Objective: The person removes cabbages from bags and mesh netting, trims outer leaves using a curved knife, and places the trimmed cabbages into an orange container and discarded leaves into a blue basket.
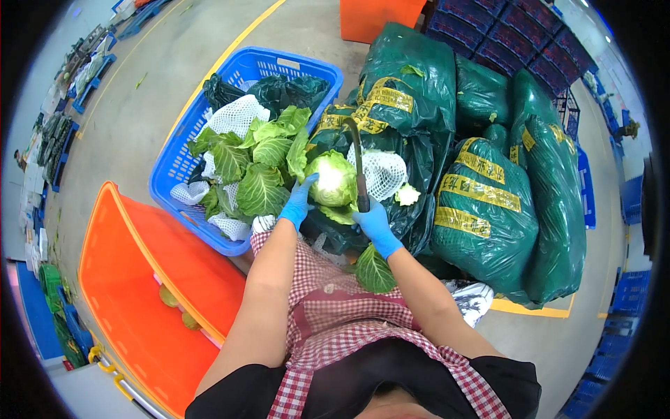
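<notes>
Both my hands wear blue gloves. A pale green cabbage [333,179] sits in front of me, with my left hand [299,203] closed on its left side. My right hand [375,223] grips the handle of a dark curved knife [359,164], whose blade points away from me beside the cabbage. A loose cabbage leaf [375,270] hangs below my right hand. Just right of the knife lie a white foam net [384,174] and a small leaf scrap [407,195] on dark green plastic.
A blue crate [162,183] at left holds loose leaves [262,188], white foam nets and dark plastic. Stuffed green bags [481,202] with yellow tape are piled at right. An orange bin [167,279] stands near left, another orange container [377,17] and stacked dark crates [499,38] behind.
</notes>
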A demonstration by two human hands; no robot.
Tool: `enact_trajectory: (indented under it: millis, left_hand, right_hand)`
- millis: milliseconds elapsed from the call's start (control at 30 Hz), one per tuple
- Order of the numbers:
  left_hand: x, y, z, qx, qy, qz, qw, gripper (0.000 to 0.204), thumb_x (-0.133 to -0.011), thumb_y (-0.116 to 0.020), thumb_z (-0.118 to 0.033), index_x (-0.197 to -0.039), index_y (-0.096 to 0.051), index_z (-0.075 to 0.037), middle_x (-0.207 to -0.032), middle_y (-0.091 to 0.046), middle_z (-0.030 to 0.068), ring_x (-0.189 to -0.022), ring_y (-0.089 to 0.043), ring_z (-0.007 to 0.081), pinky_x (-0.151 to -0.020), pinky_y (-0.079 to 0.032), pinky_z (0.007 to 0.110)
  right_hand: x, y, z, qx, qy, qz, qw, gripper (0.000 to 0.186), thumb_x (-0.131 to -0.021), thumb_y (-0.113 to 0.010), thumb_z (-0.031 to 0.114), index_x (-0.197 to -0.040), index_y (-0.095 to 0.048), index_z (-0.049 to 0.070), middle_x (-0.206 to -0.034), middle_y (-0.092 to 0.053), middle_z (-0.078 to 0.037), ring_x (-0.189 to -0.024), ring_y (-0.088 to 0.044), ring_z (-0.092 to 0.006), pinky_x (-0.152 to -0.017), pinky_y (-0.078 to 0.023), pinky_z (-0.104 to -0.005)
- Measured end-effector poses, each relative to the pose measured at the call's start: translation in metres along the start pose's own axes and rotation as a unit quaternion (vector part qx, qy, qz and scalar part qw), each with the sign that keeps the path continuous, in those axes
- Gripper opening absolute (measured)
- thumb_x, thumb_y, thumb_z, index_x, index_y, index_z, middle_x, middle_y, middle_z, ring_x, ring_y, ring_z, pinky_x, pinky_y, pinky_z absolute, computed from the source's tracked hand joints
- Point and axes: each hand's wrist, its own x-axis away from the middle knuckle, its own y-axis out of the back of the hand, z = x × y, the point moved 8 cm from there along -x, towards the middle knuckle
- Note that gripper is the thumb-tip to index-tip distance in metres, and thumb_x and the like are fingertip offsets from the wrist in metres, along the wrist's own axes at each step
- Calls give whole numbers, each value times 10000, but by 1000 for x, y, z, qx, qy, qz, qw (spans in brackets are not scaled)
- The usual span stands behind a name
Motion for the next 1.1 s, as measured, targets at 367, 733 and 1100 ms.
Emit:
enact_trajectory:
  millis: [367,733,1100]
  left_hand:
    - [15,11,-13,426,-193,137,873,612,-865,-377,-548,-1315,-436,-138,-1304,-489,81,-1189,-457,276,-1018,-348,429]
    - [83,138,-78,630,-137,197,739,514,-859,-460,-516,-1240,-497,-174,-1249,-544,73,-1123,-531,272,-706,-553,402]
    - [132,136,-150,318,-275,190,888,492,-900,-510,-315,-1321,-437,-71,-1278,-515,116,-1150,-507,247,-969,-409,388]
  right_hand:
    - [45,-110,174,216,204,158,942,462,-645,-655,141,-1064,-557,-27,-841,-619,-88,-764,-578,-194,-718,-472,-332]
    - [-61,-168,320,192,217,66,955,368,-725,-761,355,-767,-593,30,-603,-522,-3,-474,-472,-75,-427,-372,-254]
    - [0,-220,79,-201,-230,277,911,596,-827,-443,672,-1083,-575,150,-812,-598,-12,-510,-485,-126,-401,-375,-212]
